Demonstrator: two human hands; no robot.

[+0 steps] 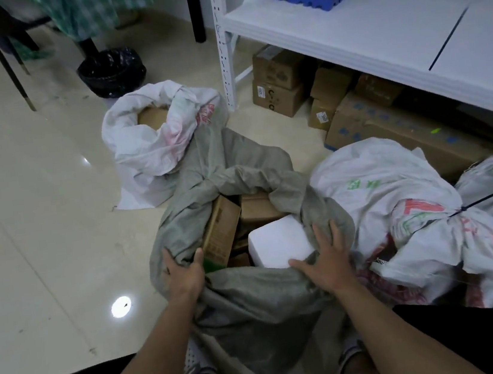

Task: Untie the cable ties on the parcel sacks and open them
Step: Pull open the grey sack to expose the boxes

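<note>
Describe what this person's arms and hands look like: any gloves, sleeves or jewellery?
Both arms are bare from the lower edge of the picture to the fingers, with no sleeve showing. The left hand and the right hand wear no gloves, and no watch, ring or bracelet shows on them. Dark clothing fills the lower corners of the view, and pale perforated shoes show between the arms.

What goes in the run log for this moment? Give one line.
left hand grips grey sack rim | right hand presses rim | grey sack open, boxes visible | white sack tied, cable tie on
</note>
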